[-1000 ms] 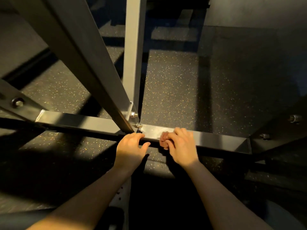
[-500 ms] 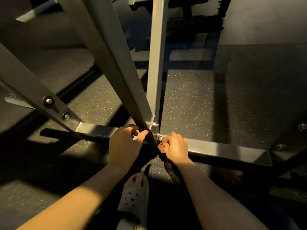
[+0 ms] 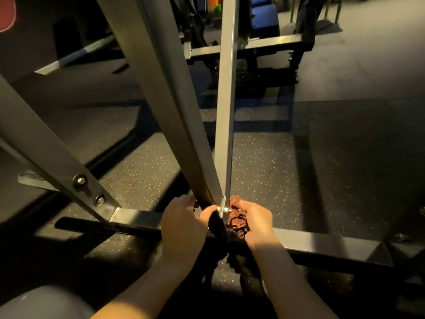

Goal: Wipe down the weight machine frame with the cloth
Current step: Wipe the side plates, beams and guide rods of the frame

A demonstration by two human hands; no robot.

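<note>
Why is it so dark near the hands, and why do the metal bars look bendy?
Head view: warm light falls in patches on the speckled floor and the forearms, while the frame's bars cast long shadows; the left hand and the right hand with the cloth sit half shaded; the wide-angle lens splays the diagonal bar.

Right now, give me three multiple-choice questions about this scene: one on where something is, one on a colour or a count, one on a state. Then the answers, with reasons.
1. Where is the cloth?
A. on the floor
B. in the right hand at the joint of the frame
C. draped over the upright post

2. What colour is the cloth?
A. white
B. reddish-brown
C. blue

3. What is the left hand doing?
A. hanging free
B. holding the cloth
C. gripping the foot of the slanted beam

Answers:
1 B: the right hand bunches it beside the bolt.
2 B: it shows rusty brown.
3 C: the left hand wraps the slanted beam.
</note>
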